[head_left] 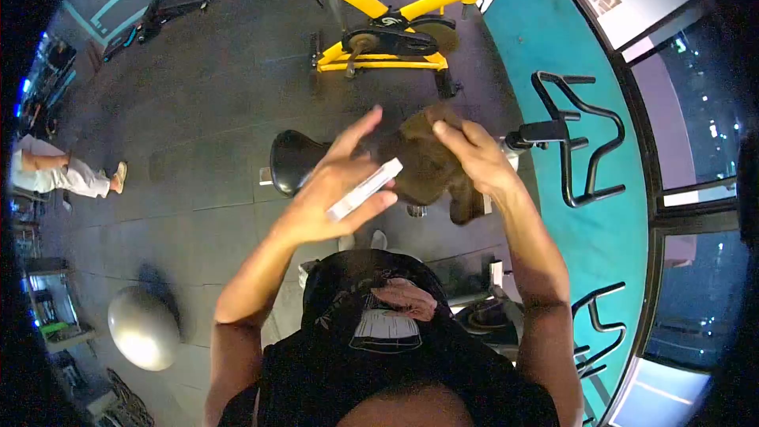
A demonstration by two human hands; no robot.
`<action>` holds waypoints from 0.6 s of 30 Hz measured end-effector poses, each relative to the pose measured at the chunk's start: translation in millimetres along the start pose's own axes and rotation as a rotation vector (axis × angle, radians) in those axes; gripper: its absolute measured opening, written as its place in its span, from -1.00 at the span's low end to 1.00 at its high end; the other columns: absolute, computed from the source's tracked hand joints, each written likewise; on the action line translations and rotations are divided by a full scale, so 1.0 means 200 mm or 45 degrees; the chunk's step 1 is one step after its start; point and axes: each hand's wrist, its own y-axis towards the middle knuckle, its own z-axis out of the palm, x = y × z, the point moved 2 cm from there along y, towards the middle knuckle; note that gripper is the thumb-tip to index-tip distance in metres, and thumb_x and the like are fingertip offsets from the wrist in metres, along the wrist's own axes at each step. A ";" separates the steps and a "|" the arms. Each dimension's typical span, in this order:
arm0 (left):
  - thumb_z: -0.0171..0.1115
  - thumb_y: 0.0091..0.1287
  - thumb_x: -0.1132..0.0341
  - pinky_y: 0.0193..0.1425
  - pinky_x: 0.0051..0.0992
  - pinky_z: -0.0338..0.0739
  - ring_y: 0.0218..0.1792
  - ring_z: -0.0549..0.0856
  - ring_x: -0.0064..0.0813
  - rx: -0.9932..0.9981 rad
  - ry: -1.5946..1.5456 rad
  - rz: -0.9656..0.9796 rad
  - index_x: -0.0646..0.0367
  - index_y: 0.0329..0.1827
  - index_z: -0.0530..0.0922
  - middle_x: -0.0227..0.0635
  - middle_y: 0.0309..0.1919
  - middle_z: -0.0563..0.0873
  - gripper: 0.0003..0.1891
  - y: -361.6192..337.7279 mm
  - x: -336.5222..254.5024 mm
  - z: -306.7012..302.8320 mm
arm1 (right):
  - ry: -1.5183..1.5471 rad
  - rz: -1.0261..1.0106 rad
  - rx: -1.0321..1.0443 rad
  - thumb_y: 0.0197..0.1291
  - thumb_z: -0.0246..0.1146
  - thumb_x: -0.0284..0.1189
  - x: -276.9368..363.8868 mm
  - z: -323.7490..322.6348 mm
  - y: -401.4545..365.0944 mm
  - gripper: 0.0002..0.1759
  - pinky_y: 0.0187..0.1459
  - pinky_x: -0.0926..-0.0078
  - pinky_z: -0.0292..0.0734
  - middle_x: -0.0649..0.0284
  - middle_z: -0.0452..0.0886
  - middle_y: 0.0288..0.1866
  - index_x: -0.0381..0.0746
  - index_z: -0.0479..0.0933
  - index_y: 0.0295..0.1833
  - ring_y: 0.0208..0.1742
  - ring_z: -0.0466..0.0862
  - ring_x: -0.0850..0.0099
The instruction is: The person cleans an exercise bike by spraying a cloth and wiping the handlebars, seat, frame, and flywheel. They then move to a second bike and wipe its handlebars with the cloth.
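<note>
My right hand (478,160) pinches the upper edge of a dark brown cloth (427,166), which hangs between my two hands over an exercise bike. My left hand (336,190) is left of the cloth, its fingers spread, with a white narrow box-like object (365,190) lying across it between thumb and fingers. Behind the left hand shows the black saddle (292,162) of the bike. The cloth hides much of that bike's frame.
A yellow exercise bike (387,24) stands ahead. Black handlebars (581,138) are at the right, by a teal strip and windows. A grey exercise ball (144,328) lies at lower left. A person's legs (79,178) show at far left.
</note>
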 end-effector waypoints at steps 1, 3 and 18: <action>0.33 0.26 0.20 0.25 -0.19 0.46 0.32 0.46 0.03 0.023 0.067 0.126 0.26 -0.21 0.66 0.06 0.02 0.65 -0.74 0.06 0.00 -0.02 | 0.006 -0.012 0.013 0.31 0.23 -0.31 0.07 0.02 0.01 -0.56 0.13 0.46 0.44 0.26 0.64 0.06 -0.34 0.49 0.20 0.03 0.56 0.50; 0.33 0.29 0.19 0.16 -0.25 0.53 0.22 0.53 -0.05 0.111 -0.008 0.107 0.27 -0.16 0.65 -0.06 -0.13 0.73 -0.72 0.17 0.04 -0.07 | -0.333 -0.311 0.479 0.17 0.37 -0.32 0.18 0.07 0.04 -0.53 0.14 0.46 0.44 0.26 0.65 0.04 -0.32 0.53 0.15 0.05 0.57 0.47; 0.40 0.16 0.23 0.31 -0.25 0.37 0.05 0.64 -0.16 -0.020 0.466 -0.216 0.26 -0.11 0.68 -0.09 -0.11 0.68 -0.68 -0.08 -0.15 -0.60 | -1.131 -1.045 0.413 -0.06 0.42 -0.43 0.44 0.28 0.23 -0.63 -0.13 0.17 0.49 0.02 0.59 -0.24 -0.28 0.52 -0.11 -0.13 0.61 0.00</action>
